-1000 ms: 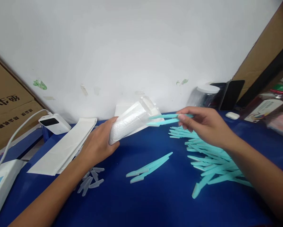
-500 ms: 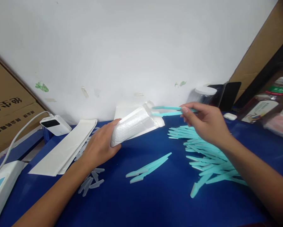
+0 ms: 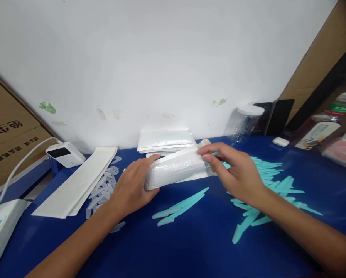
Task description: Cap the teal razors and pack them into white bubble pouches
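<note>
My left hand (image 3: 136,183) is wrapped round the closed end of a white bubble mailer (image 3: 175,168), tilted with its mouth to the right. At that mouth, my right hand (image 3: 233,170) pinches teal eyebrow razors (image 3: 226,165), their front parts inside the mailer and its fingertips against the mailer's edge. How many it holds is hidden by the fingers. Two teal razors (image 3: 180,206) lie side by side on the blue table (image 3: 173,251) below the mailer. A loose pile of more razors (image 3: 277,189) spreads beyond and under my right forearm.
Flat white mailers (image 3: 165,139) are stacked against the wall. Long white packets (image 3: 77,181) lie left, beside small translucent caps (image 3: 103,189). A white cabled device (image 3: 65,153) stands behind them. A clear jar (image 3: 245,123), earbud case (image 3: 281,141) and bottle (image 3: 320,129) line the right back.
My right hand has moved left and slightly down to the mailer's mouth, pushing the razors deeper inside. The mailer and my left hand have shifted right and lower, uncovering the mailer stack behind.
</note>
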### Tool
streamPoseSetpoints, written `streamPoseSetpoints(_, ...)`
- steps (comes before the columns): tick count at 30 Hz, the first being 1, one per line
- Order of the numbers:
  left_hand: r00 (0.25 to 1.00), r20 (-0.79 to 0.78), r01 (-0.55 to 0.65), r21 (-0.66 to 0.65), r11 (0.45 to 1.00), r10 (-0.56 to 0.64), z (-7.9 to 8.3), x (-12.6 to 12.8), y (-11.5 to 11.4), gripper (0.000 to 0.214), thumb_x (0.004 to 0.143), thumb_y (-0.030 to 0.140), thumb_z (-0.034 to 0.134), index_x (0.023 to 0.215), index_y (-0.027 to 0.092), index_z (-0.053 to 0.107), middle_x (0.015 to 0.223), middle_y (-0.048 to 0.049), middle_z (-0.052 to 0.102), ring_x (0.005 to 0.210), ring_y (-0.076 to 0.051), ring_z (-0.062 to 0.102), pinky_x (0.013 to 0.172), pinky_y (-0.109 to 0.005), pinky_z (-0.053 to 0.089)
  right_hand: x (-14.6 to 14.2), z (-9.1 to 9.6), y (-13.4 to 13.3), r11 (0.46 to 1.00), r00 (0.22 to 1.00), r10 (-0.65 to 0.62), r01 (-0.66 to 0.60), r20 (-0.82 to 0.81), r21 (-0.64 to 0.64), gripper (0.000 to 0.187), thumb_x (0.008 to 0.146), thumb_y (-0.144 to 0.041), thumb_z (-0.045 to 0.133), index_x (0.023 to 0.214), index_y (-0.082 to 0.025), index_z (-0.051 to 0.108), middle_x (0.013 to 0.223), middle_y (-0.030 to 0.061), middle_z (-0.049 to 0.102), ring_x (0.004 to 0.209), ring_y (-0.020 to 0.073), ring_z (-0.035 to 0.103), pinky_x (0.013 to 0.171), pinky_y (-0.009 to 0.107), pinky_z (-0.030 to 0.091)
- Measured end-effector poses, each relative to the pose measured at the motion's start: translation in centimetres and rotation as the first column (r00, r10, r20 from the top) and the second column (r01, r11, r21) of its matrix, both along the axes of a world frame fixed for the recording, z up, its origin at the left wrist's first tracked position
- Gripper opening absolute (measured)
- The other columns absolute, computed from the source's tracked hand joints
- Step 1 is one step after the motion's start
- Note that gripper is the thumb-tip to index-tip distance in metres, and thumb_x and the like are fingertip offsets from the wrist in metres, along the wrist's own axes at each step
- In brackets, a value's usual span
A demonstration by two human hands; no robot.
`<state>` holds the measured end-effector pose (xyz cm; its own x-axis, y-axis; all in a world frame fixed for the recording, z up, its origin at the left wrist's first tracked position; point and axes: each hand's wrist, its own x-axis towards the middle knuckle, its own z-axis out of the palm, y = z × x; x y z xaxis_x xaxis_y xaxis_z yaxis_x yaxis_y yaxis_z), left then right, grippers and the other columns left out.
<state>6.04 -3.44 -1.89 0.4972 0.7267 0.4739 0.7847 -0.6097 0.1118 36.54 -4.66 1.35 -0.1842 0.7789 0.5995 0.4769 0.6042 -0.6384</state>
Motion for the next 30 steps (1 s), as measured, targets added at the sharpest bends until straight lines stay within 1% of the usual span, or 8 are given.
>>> streamPoseSetpoints(3,0.999,0.044,0.003,-0.017,1.0,-0.002,0.0,0.3,-0.1,0.079,0.085,0.022,0.072,0.155,0.03,0.036,0.143,-0.0115,0.066,0.122,-0.036,0.068,0.096,-0.052,0.058,0.0,0.2,-0.1,0.996,0.987,-0.013,-0.002,-0.163,-0.093,0.014,0.104,-0.038,0.069,0.102,-0.025,0.073,0.077,0.0011,0.076,0.058,0.0164,0.067,0.053,0.03,0.054)
streamPoseSetpoints(7,0.996,0.089,-0.021,-0.04,0.999,0.025,0.2,0.3,-0.1,0.078,0.084,0.023,0.073,0.154,0.029,0.038,0.144,-0.0111,0.067,0.121,-0.036,0.069,0.095,-0.05,0.059,-0.3,0.8,-0.4,0.988,0.97,0.028,-0.064,-0.24,-0.144,0.016,0.102,-0.041,0.073,0.102,-0.025,0.075,0.077,0.0023,0.077,0.071,0.0201,0.074,0.067,0.033,0.062)
streamPoseSetpoints(13,0.994,0.093,-0.054,-0.033,0.998,0.057,-0.1,0.0,-0.2,0.078,0.083,0.024,0.074,0.153,0.03,0.04,0.145,-0.0103,0.066,0.119,-0.035,0.069,0.097,-0.05,0.058,0.3,0.1,0.4,0.972,0.993,0.087,-0.102,-0.077,-0.213,0.026,0.111,-0.042,0.054,0.121,-0.026,0.072,0.102,0.0058,0.078,0.09,0.0226,0.073,0.079,0.037,0.06)
streamPoseSetpoints(17,0.996,0.088,-0.023,0.007,1.0,0.022,-0.6,0.2,-0.4,0.08,0.083,0.022,0.073,0.154,0.03,0.038,0.146,-0.0109,0.066,0.12,-0.035,0.068,0.096,-0.051,0.057,0.4,-0.6,0.8,0.984,1.0,0.009,-0.006,0.021,-0.178,0.017,0.106,-0.03,0.057,0.112,-0.023,0.071,0.11,0.0073,0.076,0.091,0.0228,0.071,0.078,0.038,0.058)
streamPoseSetpoints(20,0.992,0.12,-0.028,0.027,0.999,0.025,-0.7,0.4,-0.5,0.079,0.082,0.02,0.074,0.153,0.029,0.04,0.143,-0.0109,0.067,0.115,-0.034,0.07,0.095,-0.05,0.057,0.2,-0.5,0.7,0.985,0.999,-0.036,0.034,-0.009,-0.168,0.013,0.099,-0.024,0.064,0.105,-0.023,0.075,0.108,0.0066,0.077,0.091,0.023,0.074,0.08,0.037,0.058)
streamPoseSetpoints(23,0.988,0.151,-0.051,0.035,0.998,0.046,-0.6,0.3,-0.5,0.079,0.08,0.018,0.075,0.151,0.027,0.043,0.139,-0.0109,0.069,0.111,-0.032,0.07,0.095,-0.048,0.058,-0.1,-0.1,0.4,0.976,0.994,-0.015,-0.009,-0.105,-0.218,0.015,0.098,-0.029,0.069,0.109,-0.024,0.078,0.102,0.0045,0.082,0.089,0.0229,0.078,0.08,0.035,0.061)
streamPoseSetpoints(26,0.994,0.105,0.027,0.133,0.991,-0.041,-0.4,0.2,-0.4,0.074,0.084,0.02,0.074,0.152,0.023,0.044,0.133,-0.0129,0.07,0.111,-0.033,0.069,0.092,-0.046,0.058,-0.2,0.2,0.0,0.971,0.989,0.054,-0.084,-0.138,-0.225,0.016,0.097,-0.029,0.07,0.107,-0.025,0.081,0.097,0.0028,0.085,0.084,0.0219,0.079,0.071,0.032,0.061)
streamPoseSetpoints(30,0.979,-0.022,0.198,0.3,0.933,-0.201,-0.4,0.5,-0.7,0.07,0.09,0.015,0.071,0.155,0.015,0.044,0.12,-0.0148,0.073,0.099,-0.03,0.069,0.088,-0.045,0.058,-0.1,0.1,-0.4,0.964,0.986,0.132,-0.151,-0.098,-0.219,0.018,0.097,-0.02,0.064,0.098,-0.025,0.082,0.085,-0.0005,0.083,0.074,0.0195,0.077,0.062,0.028,0.057)
